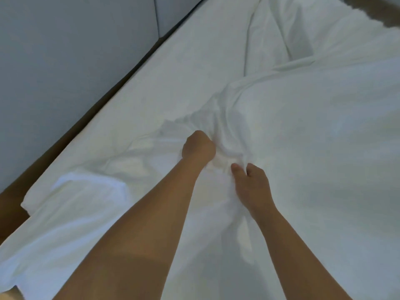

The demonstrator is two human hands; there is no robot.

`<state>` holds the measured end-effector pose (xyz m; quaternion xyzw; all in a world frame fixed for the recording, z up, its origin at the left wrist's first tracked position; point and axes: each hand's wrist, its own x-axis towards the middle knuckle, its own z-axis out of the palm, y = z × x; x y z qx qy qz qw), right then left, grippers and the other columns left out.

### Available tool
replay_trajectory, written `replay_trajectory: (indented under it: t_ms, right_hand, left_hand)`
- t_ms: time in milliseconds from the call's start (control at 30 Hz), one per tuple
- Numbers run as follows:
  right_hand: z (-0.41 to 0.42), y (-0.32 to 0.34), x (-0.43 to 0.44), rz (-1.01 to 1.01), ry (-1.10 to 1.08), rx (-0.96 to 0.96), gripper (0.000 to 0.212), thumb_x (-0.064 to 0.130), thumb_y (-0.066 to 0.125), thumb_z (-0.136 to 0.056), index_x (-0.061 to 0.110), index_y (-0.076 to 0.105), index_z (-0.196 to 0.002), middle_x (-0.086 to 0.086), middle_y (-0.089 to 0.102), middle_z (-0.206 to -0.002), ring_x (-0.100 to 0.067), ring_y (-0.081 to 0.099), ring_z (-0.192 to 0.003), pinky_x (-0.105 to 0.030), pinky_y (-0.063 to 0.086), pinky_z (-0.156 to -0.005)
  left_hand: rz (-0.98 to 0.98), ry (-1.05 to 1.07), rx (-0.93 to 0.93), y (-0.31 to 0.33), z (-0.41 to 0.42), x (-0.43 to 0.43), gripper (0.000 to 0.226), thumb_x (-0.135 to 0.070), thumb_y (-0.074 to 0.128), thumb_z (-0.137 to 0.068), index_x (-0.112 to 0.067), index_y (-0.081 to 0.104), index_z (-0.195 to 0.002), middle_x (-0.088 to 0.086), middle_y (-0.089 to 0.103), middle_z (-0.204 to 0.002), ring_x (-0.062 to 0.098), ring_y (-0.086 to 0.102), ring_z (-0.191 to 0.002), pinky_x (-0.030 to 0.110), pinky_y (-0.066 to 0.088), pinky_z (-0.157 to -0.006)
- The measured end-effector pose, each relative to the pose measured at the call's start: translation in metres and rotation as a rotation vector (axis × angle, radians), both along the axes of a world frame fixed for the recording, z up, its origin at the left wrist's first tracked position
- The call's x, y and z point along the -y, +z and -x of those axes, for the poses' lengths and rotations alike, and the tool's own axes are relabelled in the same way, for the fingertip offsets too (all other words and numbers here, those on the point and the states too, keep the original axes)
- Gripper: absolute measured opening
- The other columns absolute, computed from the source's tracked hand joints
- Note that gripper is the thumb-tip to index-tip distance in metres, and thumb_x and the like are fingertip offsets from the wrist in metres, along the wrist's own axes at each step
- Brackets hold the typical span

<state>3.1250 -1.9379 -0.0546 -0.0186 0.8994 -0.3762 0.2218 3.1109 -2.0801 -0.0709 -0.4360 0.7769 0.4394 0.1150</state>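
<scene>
White duvet [303, 131] bunched, left hand [198, 147] fisted in it, right hand [252, 185] pinching

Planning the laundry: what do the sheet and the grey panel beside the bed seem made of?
Sheet: thin white woven cloth, likely cotton, matte; it bunches into soft creases. Panel: smooth matte grey, maybe upholstery or paint; unclear.

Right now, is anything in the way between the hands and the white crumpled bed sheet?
Nothing visible is. The left hand and the right hand both grip the white crumpled bed sheet directly, bunching its fabric between them.
</scene>
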Motion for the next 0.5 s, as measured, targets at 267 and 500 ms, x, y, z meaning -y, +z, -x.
replay_trajectory:
  t_ms: [267, 500]
  right_hand:
    - [0.106, 0.038, 0.012, 0.469, -0.183, 0.438, 0.024, 0.026, 0.057, -0.091, 0.008, 0.064, -0.078, -0.013, 0.065, -0.077, -0.019, 0.065, -0.065, -0.030, 0.055, -0.060]
    - [0.100, 0.044, -0.099, 0.598, -0.853, -0.104, 0.037, 0.014, 0.053, -0.084, 0.021, 0.037, -0.051, 0.006, 0.032, -0.050, -0.011, 0.031, -0.047, -0.023, 0.026, -0.047]
  left_hand:
    - [-0.374, -0.462, -0.137, 0.077, 0.011, -0.043, 0.024, -0.011, 0.055, -0.088, -0.009, 0.057, -0.065, 0.003, 0.058, -0.062, 0.013, 0.054, -0.058, 0.020, 0.043, -0.060]
    - [0.203, -0.088, -0.292, 0.057, 0.082, -0.033, 0.045, -0.057, 0.060, -0.079, -0.025, 0.054, -0.111, 0.001, 0.056, -0.111, 0.023, 0.053, -0.107, 0.037, 0.043, -0.090]
